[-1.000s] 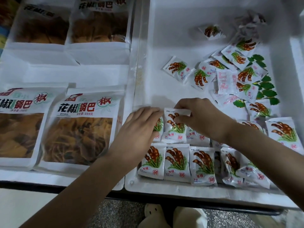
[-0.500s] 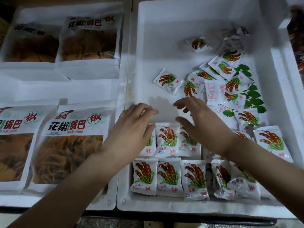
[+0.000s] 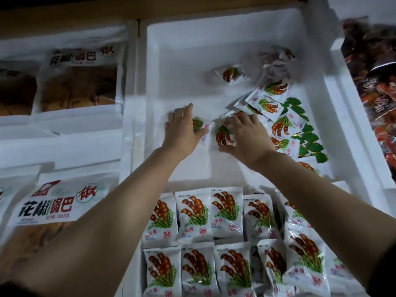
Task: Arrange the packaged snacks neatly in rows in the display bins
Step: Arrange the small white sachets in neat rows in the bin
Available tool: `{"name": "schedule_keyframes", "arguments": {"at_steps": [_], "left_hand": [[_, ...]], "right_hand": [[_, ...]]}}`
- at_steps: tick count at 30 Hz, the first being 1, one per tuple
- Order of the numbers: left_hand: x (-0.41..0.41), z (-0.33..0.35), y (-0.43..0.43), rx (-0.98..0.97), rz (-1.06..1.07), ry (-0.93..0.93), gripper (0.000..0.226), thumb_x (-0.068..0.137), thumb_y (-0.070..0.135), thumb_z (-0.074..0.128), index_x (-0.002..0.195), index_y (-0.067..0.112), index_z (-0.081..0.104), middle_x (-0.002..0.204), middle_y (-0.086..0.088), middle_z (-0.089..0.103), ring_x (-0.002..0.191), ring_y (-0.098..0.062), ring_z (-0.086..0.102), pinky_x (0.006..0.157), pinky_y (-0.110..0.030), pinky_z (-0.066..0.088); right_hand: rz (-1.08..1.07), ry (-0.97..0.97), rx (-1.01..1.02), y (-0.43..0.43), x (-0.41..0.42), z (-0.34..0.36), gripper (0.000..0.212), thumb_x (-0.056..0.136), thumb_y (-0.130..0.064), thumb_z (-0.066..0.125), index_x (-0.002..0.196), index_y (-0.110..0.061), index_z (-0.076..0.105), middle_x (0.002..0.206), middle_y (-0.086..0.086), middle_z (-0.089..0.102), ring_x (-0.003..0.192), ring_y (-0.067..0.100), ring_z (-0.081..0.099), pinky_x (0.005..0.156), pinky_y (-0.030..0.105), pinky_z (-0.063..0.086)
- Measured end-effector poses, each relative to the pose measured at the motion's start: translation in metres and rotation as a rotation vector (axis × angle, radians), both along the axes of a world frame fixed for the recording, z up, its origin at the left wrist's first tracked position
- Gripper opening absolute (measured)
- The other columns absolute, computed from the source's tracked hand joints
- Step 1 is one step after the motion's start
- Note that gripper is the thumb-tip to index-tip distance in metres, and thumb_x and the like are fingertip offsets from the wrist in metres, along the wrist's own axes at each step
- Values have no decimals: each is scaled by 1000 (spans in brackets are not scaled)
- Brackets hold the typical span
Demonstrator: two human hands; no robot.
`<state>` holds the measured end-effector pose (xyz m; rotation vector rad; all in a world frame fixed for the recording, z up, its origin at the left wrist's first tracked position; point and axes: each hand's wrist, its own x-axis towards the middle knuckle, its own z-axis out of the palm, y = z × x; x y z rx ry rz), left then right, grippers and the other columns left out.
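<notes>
In the middle of the white foam bin, both hands are down on loose snack packets. The left hand lies palm-down over a packet. Its fingers are stretched out fairly straight, with the thumb along the packet's edge. From here it looks more like pressing than gripping, though the hand hides most of the packet. Just beside it, the right hand holds a second packet, pinched between fingers curled over the top edge and a thumb tucked against the lower edge. The two packets lie on the bin floor, almost touching.

Right of the hands, a loose heap of the same packets sprawls against the bin's right side, overlapping at all angles. Green leaf-print packs are mixed in along its outer edge. One lone packet sits farther back, apart from the heap, and something crumpled and blurred lies behind it.

At the near end of the bin, two rows are laid out face up, side by side: a back row and a front row. Toward the right these get untidier, with packets overlapping and tilted.

The left bin holds big bags of brown crisps. Dark red packs fill the one on the right.
</notes>
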<state>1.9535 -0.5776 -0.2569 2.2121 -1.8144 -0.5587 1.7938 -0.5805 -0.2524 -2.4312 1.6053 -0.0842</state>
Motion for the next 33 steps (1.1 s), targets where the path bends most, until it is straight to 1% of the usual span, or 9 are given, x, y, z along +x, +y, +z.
{"name": "schedule_keyframes", "arguments": {"at_steps": [3,7,10,15,19,23,26,30,33], "left_hand": [[-1,6,-2,42,53,103,83,79,33,74,145,12,28,144,-15,33,132,-30,30,105,-33,27],[6,11,9,65,35,246,48,73,21,80,116,9,61,119,-8,59,96,-18,54,71,-18,41],[11,17,19,29,55,321,37,70,13,82,102,10,64,105,2,61,85,-14,55,51,-7,43],[12,27,35,-21,102,431,29,69,9,82,89,17,63,97,5,61,69,-3,56,44,-8,40],[6,41,46,-79,143,527,28,74,15,80,96,22,63,100,10,61,63,3,59,49,-7,43],[-7,62,56,-152,137,676,21,79,12,75,95,21,66,85,8,66,63,0,60,51,-8,42],[-23,76,66,-130,39,774,21,80,12,73,100,16,68,84,2,70,74,-3,66,66,-17,52],[-48,83,75,-81,-117,843,22,80,11,71,102,15,67,90,4,73,83,-9,69,71,-20,55],[-74,84,80,-32,-208,849,23,80,6,71,98,19,66,87,15,71,80,2,67,68,-8,47]], "right_hand": [[-7,14,-11,-3,0,0,87,75,-47,71,142,-14,26,138,11,33,126,28,30,105,36,28],[3,-10,11,-10,-3,4,91,71,-45,76,142,-15,27,140,8,37,127,27,32,106,36,27],[-10,-67,47,-10,-4,3,78,74,-39,75,138,-13,37,136,8,46,125,26,37,103,35,32],[-60,-293,41,-4,-12,13,37,81,-35,70,110,-16,58,102,4,62,94,24,56,72,31,44],[-22,-397,-70,7,-24,34,21,87,-33,64,95,-17,54,85,4,62,78,27,60,62,34,46],[-131,-608,-66,23,-49,57,24,88,-31,62,81,-13,50,71,-1,61,63,5,59,55,25,49],[-314,-874,149,40,-74,65,31,88,-29,62,96,0,55,75,9,68,66,17,67,66,45,56],[-428,-1127,370,68,-112,66,17,81,-15,63,95,-12,53,63,0,68,62,9,66,66,28,57],[-380,-1143,514,89,-132,67,48,69,-16,65,115,-17,53,64,12,66,68,19,69,64,26,58]]}}
